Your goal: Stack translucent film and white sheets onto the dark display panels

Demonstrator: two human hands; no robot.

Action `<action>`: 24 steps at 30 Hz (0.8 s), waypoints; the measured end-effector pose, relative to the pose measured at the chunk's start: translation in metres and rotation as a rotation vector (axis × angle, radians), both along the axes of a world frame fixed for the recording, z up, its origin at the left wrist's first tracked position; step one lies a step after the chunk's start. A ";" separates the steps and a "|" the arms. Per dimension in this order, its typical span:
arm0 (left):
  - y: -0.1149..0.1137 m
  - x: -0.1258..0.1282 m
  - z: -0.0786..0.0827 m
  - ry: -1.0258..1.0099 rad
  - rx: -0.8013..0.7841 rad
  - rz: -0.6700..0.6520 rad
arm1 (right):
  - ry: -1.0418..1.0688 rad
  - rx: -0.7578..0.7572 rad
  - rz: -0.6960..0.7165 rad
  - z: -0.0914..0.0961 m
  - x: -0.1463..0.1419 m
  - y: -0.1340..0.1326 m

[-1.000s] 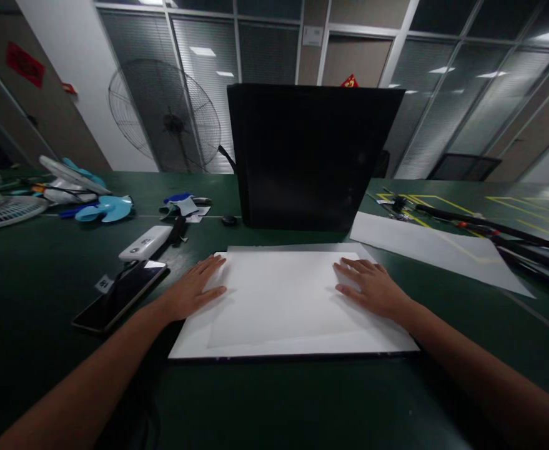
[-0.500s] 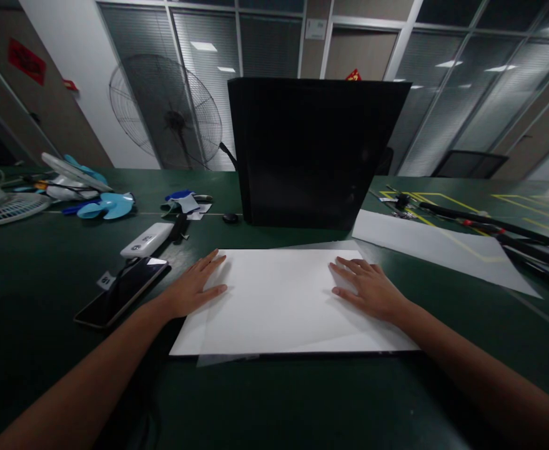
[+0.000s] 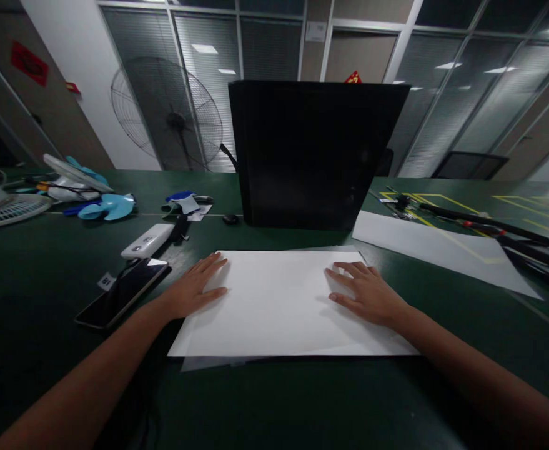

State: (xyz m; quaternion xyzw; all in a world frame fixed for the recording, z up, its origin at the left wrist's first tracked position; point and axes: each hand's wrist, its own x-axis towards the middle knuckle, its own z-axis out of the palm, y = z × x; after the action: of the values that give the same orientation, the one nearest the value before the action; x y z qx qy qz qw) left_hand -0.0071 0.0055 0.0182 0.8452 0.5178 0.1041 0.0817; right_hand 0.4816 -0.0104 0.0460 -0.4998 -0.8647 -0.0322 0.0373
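"See the left hand (image 3: 194, 290) and right hand (image 3: 365, 294)?"
"Yes: spread wide, palms down, at the left and right sides of the white sheet (image 3: 274, 306)."
"Placed where?"
"On the table (image 3: 278, 406), short of the far edge; narrow gap before the black box (image 3: 316, 156), wider room nearside."

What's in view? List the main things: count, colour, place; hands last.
White sheet: one, white, centre
Translucent sheet: one, pale, overlapping white sheet
Side paper: one, white, right
Boxy object: one, black, beyond white sheet
Phone: one, black, left
Handheld device: one, white, beyond phone
Rods: several, black, far right
Standing fan: one, dark, background
Table: one, green, across foreground
Left hand: one, bare, white sheet's left
Right hand: one, bare, white sheet's right
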 end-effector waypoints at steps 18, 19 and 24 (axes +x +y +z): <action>0.000 0.002 0.002 -0.018 0.007 0.015 | -0.031 0.034 -0.004 0.005 -0.007 -0.010; 0.000 0.002 0.003 -0.020 0.004 0.012 | -0.029 0.033 -0.005 0.005 -0.007 -0.010; -0.001 0.001 0.004 -0.021 0.000 0.001 | -0.014 0.040 0.006 0.005 -0.007 -0.010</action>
State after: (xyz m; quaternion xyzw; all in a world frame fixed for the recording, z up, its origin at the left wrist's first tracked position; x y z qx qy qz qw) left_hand -0.0060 0.0047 0.0220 0.8438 0.5173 0.1131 0.0874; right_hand 0.4745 -0.0204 0.0507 -0.4960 -0.8657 -0.0527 0.0415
